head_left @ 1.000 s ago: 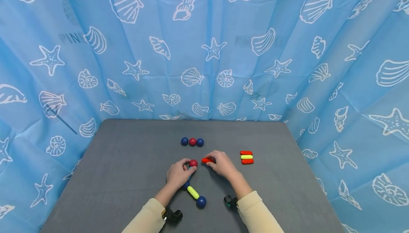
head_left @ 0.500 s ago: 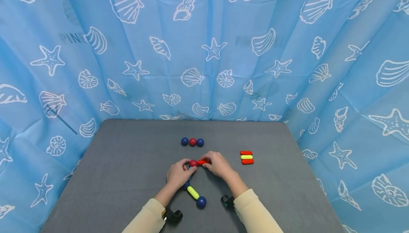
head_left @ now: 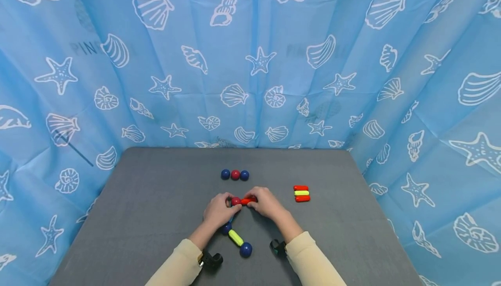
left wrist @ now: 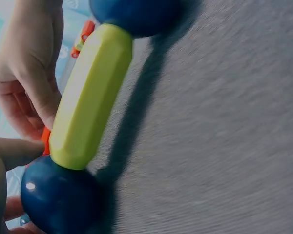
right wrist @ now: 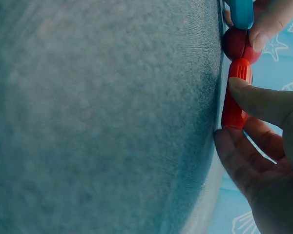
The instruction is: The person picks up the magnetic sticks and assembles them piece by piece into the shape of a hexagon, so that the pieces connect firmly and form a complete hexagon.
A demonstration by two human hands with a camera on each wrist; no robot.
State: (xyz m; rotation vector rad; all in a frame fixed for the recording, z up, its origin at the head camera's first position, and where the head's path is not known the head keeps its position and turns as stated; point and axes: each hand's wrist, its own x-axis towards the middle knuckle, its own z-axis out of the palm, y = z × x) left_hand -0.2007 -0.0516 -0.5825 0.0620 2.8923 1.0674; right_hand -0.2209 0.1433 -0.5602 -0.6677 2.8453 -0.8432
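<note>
Right, my right hand [head_left: 266, 202] pinches the red rod [right wrist: 237, 97] between thumb and fingers, its left end touching the red ball [head_left: 236, 201], gripped by my left hand [head_left: 217, 211] near the table's middle. I'd judge the pieces light, stiff and slick; I'd hold the rod mid-length and the ball by its sides, clear of the joint. Nearer lie a blue ball [head_left: 226, 228], a yellow-green rod [head_left: 235, 237] and the nearest blue ball [head_left: 245, 250]. The right wrist view shows the blue rod [right wrist: 241, 13] meeting the red ball, largely hidden from the head; the left wrist view reveals the yellow-green rod's flat facets.
</note>
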